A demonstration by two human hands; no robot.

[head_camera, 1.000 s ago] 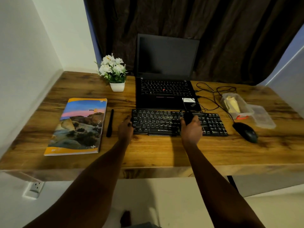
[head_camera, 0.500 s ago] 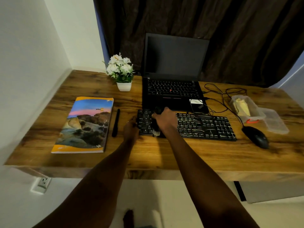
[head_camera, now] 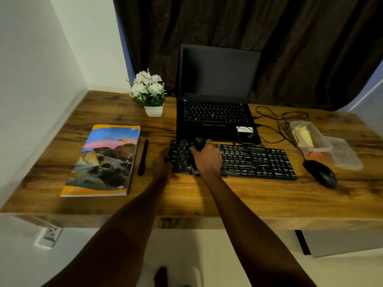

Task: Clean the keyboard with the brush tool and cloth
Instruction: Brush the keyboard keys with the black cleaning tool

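Observation:
A black external keyboard (head_camera: 255, 160) lies on the wooden desk (head_camera: 207, 197) in front of an open laptop (head_camera: 215, 112). My right hand (head_camera: 207, 159) is closed around a black brush tool (head_camera: 199, 143) held over the keyboard's left part; pale bristles show below the hand at the keyboard's front edge. My left hand (head_camera: 162, 164) grips the keyboard's left end. No cloth can be made out for sure.
A black pen (head_camera: 143, 157) and a colourful book (head_camera: 105, 160) lie left of the keyboard. A white flower pot (head_camera: 152, 96) stands at the back. A mouse (head_camera: 321, 172), cables (head_camera: 275, 125) and a clear plastic container (head_camera: 306, 136) with its lid sit on the right.
My right hand with the brush has moved from the keyboard's middle to its left part. My left hand has stayed at the keyboard's left end.

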